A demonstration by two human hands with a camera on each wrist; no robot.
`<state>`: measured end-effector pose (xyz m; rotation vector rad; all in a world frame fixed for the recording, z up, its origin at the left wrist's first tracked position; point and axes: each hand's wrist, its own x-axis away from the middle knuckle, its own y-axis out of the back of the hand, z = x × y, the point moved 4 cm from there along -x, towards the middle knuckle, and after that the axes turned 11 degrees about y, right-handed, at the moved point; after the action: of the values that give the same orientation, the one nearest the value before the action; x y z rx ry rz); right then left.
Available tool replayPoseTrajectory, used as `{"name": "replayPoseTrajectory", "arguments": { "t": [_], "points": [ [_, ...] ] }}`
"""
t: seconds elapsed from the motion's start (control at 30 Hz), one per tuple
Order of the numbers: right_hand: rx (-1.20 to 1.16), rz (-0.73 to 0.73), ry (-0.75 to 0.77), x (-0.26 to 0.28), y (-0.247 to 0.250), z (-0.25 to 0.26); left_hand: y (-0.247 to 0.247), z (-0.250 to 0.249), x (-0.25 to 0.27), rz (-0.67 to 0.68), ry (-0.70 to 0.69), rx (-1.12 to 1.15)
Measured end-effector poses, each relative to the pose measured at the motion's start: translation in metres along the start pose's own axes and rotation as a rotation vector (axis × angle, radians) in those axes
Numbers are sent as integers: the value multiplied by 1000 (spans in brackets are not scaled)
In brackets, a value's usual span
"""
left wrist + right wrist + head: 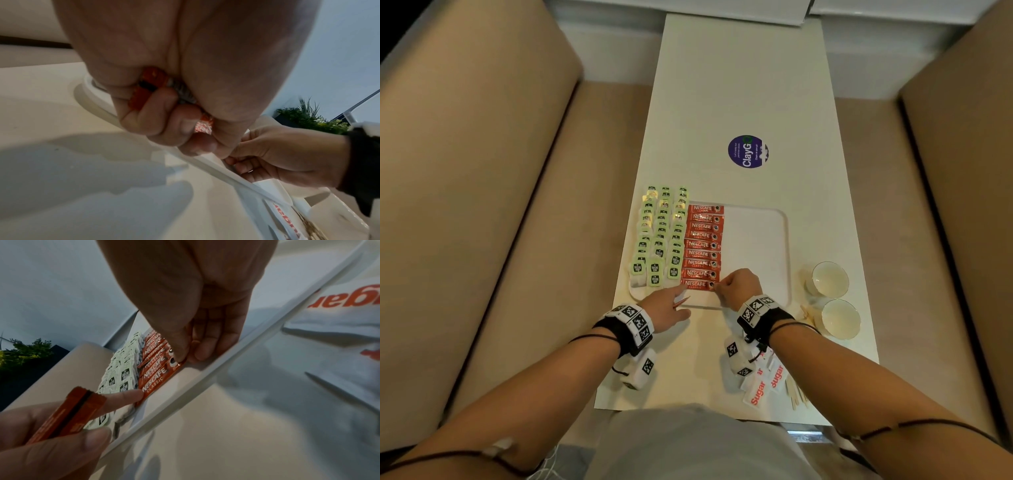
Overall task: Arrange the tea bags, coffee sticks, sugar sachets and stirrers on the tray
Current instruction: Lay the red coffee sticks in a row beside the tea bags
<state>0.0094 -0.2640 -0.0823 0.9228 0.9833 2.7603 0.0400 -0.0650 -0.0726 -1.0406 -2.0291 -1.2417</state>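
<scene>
Sticks (68,412) in left hand (666,310) lie along the tray (774,219) row; right hand (739,286) probably pinches the nearest stick (698,285).

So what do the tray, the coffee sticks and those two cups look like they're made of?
Tray: probably plastic, matte white, with a smooth moulded rim and rounded corners. Coffee sticks: printed film or foil laminate, glossy red; the ones held in the left hand show a silvery inside in the left wrist view. Cups: likely glazed ceramic, judging by the pale sheen and thin rim; glass cannot be ruled out.
</scene>
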Motion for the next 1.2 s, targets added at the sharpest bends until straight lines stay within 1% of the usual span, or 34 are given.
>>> {"name": "replayPoseTrajectory", "arguments": {
  "t": [0.2, 0.27, 0.33, 0.4, 0.43, 0.5, 0.63, 0.73, 0.8, 0.97, 1.2],
  "points": [
    [6, 18, -17, -2, -1, 0, 0, 3, -4, 8, -10, 3],
    [13, 2, -22, -1, 1, 0, 0, 2, -4, 7, -15, 17],
    [26, -46, 9, 3, 6, 3, 2, -1, -2, -22, -40, 30],
    [16, -66, 77, 7, 11, 9, 4, -4, 0, -41, -67, 39],
    [-18, -45, 113, 9, 11, 12, 4, -5, 0, -48, -84, 40],
    [-109, 53, 195, 14, 9, 22, 4, -6, 1, -49, -111, 46],
    [-127, 283, 326, 24, 2, 38, 5, -17, 2, -38, -155, 41],
    [-132, 336, 395, 26, 2, 43, 7, -24, 3, -20, -187, 53],
    [-140, 332, 410, 25, 2, 41, 9, -24, 3, -28, -182, 59],
    [-157, 273, 372, 20, 6, 26, 16, -23, 5, -71, -183, 80],
    [-162, 155, 273, 15, 15, 4, 26, -11, 2, -164, -67, 200]
  ]
}}
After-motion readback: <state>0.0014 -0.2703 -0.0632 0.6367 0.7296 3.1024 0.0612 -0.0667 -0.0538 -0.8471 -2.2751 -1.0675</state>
